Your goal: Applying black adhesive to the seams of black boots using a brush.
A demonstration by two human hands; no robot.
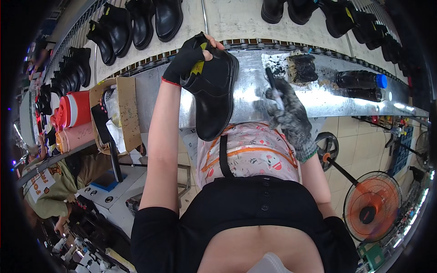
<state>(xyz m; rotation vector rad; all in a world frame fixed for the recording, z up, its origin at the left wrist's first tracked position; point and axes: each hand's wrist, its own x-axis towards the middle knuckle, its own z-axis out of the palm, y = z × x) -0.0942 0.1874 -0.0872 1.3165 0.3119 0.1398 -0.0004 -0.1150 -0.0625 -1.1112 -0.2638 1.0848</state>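
My left hand (185, 59), in a black glove with bare fingertips, grips a black ankle boot (213, 100) by its upper part. The boot hangs toe toward me over the near edge of the metal ledge (248, 98), with a yellow label near its opening. My right hand (291, 118) wears a grey, black-stained glove. Its fingers are closed round a slim stick-like tool (271, 79) with a dark end and a whitish part; the exact kind is unclear. Just beyond that hand lies a dark, worn sponge-like block (302, 68) on black-smeared white paper (275, 63).
A dark bottle with a blue cap (362, 81) lies at the ledge's right. Several black boots (148, 22) stand on the conveyor (236, 20) beyond. Left are a cardboard box (129, 111) and a red jug (75, 109). An orange fan (372, 207) stands right; another person (52, 184) is left.
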